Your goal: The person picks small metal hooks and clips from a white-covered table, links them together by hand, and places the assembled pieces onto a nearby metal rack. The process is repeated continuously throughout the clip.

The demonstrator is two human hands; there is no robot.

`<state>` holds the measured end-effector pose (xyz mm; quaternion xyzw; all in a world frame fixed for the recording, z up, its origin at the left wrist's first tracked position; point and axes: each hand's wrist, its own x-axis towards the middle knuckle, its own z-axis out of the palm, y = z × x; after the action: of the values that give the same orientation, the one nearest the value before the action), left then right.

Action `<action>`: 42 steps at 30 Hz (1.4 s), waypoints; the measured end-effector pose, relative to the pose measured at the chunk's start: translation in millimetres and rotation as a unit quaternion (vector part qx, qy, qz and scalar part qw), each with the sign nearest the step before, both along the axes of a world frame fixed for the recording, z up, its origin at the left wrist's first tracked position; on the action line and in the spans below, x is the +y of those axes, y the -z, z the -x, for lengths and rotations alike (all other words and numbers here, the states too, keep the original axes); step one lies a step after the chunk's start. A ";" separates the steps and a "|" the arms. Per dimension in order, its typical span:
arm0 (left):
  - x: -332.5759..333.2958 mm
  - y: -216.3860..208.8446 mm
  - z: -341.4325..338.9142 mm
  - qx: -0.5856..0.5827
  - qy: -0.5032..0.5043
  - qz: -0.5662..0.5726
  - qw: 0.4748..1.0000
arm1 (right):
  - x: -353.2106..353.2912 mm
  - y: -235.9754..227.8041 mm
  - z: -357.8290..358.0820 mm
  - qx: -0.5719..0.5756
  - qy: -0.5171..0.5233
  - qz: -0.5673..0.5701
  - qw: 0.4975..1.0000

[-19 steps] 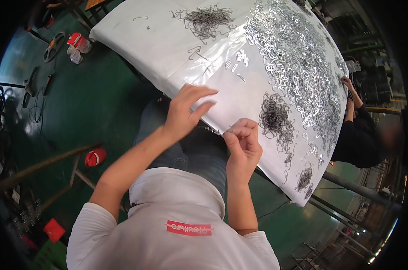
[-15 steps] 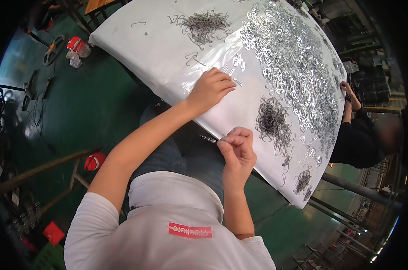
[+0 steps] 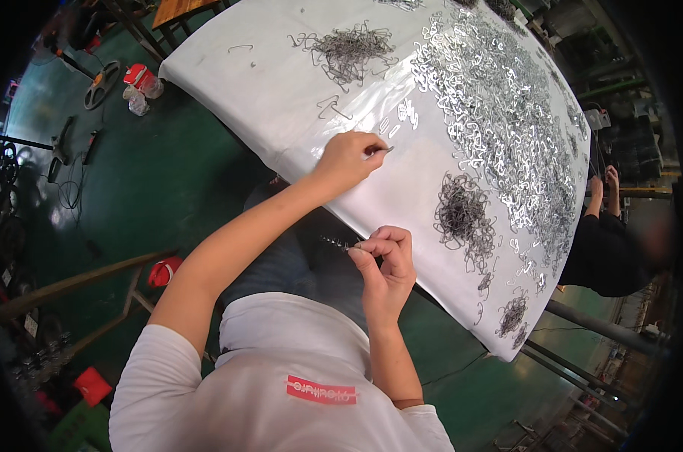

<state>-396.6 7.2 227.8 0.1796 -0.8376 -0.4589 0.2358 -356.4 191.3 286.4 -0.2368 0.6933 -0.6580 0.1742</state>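
My left hand (image 3: 347, 164) is just above the white-covered table (image 3: 281, 120), its fingertips pinching a small shiny metal piece (image 3: 380, 151). Several flat silvery pieces (image 3: 393, 130) lie on the cover just beyond those fingertips. Off the table's near edge, over my lap, my right hand (image 3: 387, 267) pinches one end of a short chain of shiny metal links (image 3: 334, 242), which sticks out to the left. Too small to make out is how the links join. The nearest pile to my right hand is a tangle of dark wire hooks (image 3: 462, 211).
A broad heap of shiny bent metal hooks (image 3: 500, 113) covers the table's far right. Other dark hooks pile up at the far side (image 3: 350, 51) and near right corner (image 3: 513, 315). A co-worker's hands (image 3: 604, 183) are beyond the right edge. A red-lidded container (image 3: 142, 79) stands on the green floor.
My left hand has turned and closed, with a metal piece now showing at its fingertips. My right hand has moved slightly left and down, the chain with it. The co-worker's hands have shifted.
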 end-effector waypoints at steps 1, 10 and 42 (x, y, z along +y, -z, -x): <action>3.9 -9.1 -19.1 -0.020 -0.008 -0.123 0.992 | -1.2 1.0 0.4 0.006 -0.001 -0.002 1.000; 30.6 -71.7 -114.3 0.007 -0.018 -0.275 0.961 | -16.7 4.8 2.3 0.056 -0.004 -0.018 0.998; 44.0 -99.9 -153.0 0.166 -0.217 0.020 0.962 | -207.7 52.0 287.9 0.407 -0.181 -0.301 0.843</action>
<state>-243.6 51.1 327.7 0.2735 -0.7366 -0.4028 0.4695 -644.3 -16.4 234.4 -0.5403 0.8107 -0.2186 0.0553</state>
